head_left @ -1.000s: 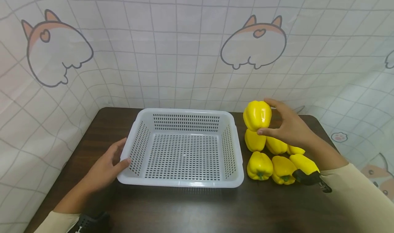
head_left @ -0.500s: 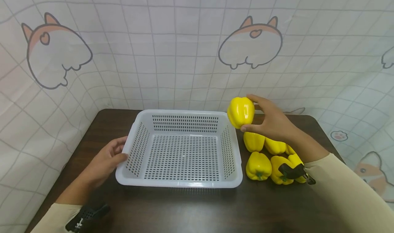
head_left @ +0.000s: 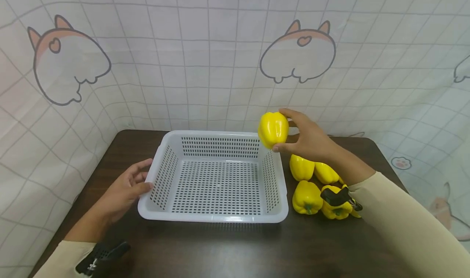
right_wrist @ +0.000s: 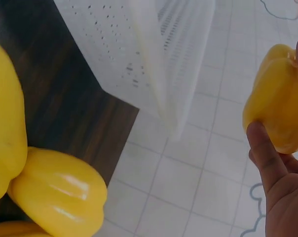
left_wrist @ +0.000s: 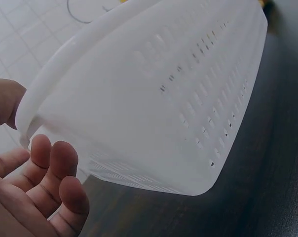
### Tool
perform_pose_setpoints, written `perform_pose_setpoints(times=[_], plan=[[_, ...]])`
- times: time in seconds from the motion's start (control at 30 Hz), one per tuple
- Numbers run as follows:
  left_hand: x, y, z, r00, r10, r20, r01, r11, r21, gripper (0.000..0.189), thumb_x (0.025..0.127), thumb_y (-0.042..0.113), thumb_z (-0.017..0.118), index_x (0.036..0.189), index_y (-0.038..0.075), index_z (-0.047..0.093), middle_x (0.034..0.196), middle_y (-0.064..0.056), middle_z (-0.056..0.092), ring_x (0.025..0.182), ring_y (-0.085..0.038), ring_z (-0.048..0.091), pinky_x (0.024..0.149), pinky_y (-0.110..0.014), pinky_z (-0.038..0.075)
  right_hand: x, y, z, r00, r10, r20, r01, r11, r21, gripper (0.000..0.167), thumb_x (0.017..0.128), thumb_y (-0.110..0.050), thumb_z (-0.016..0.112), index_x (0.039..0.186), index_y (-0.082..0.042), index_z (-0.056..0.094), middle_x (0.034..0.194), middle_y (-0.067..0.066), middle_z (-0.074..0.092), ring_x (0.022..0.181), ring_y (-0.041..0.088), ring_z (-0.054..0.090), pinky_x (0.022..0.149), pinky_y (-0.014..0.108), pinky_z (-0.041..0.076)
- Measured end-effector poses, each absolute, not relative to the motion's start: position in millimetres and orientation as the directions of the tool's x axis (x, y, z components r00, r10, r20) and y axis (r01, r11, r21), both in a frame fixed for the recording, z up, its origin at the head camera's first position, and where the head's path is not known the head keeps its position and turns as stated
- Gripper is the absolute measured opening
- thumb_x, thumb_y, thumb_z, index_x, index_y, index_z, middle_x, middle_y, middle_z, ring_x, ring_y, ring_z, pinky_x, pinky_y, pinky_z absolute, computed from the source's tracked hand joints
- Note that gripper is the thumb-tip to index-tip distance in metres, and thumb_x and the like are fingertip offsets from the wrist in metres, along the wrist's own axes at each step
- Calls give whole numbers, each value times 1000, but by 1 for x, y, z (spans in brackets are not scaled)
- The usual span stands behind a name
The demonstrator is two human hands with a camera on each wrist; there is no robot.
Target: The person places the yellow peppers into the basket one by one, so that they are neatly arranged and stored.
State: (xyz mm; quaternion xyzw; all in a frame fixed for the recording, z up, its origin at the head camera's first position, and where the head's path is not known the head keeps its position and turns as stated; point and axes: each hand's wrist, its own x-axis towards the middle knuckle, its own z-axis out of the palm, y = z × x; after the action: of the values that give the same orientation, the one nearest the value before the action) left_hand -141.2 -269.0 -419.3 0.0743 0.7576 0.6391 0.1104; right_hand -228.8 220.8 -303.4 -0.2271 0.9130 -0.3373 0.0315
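My right hand (head_left: pixel 306 135) grips a yellow bell pepper (head_left: pixel 273 130) between thumb and fingers, raised over the back right corner of a white perforated plastic basket (head_left: pixel 216 219). In the right wrist view that bell pepper (right_wrist: pixel 277 98) shows at the right edge, away from the basket wall (right_wrist: pixel 114 54). At the basket's left side, my left hand (head_left: pixel 126 188) holds the rim. The left wrist view has the thumb on one side of the rim (left_wrist: pixel 35 101) and curled fingers (left_wrist: pixel 65 160) under it. Nothing lies inside the basket.
Several yellow bell peppers (head_left: pixel 307 197) sit in a group on the dark wooden table (head_left: pixel 220 249), right of the basket; the right forearm partly hides them. A white grid-patterned cloth (head_left: pixel 205 65) hangs behind and beside the table.
My right hand has carried the bell pepper leftward and slightly up, from above the other peppers to over the basket's back right corner. The left hand stays at the rim.
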Motion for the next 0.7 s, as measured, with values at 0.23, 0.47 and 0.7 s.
perform_pose_setpoints(times=[0.23, 0.47, 0.7], plan=[[-140, -267, -417, -968, 240, -76, -31, 184, 982, 77, 98, -1, 59, 160, 1, 13, 132, -34, 51, 106, -36, 67, 83, -48, 60, -235, 202, -299, -878, -469, 101, -420, 650, -633, 108, 78, -43, 89, 161, -16, 26, 161, 8, 32, 136, 33, 47, 94, 47, 56], [-141, -269, -419, -968, 241, -74, -29, 186, 982, 77, 99, -1, 58, 160, 2, 12, 132, -34, 52, 106, -35, 67, 84, -47, 60, -242, 181, -297, -863, -495, 99, -433, 626, -648, 110, 78, -44, 89, 162, -15, 24, 160, 10, 32, 135, 31, 48, 92, 42, 58], [-141, -267, -422, -964, 262, -52, -6, 175, 985, 77, 99, 0, 59, 160, 1, 12, 133, -33, 51, 107, -36, 67, 84, -46, 60, -245, 167, -301, -874, -480, 73, -404, 634, -660, 110, 79, -44, 89, 162, -14, 23, 159, 11, 33, 126, 29, 57, 89, 40, 58]])
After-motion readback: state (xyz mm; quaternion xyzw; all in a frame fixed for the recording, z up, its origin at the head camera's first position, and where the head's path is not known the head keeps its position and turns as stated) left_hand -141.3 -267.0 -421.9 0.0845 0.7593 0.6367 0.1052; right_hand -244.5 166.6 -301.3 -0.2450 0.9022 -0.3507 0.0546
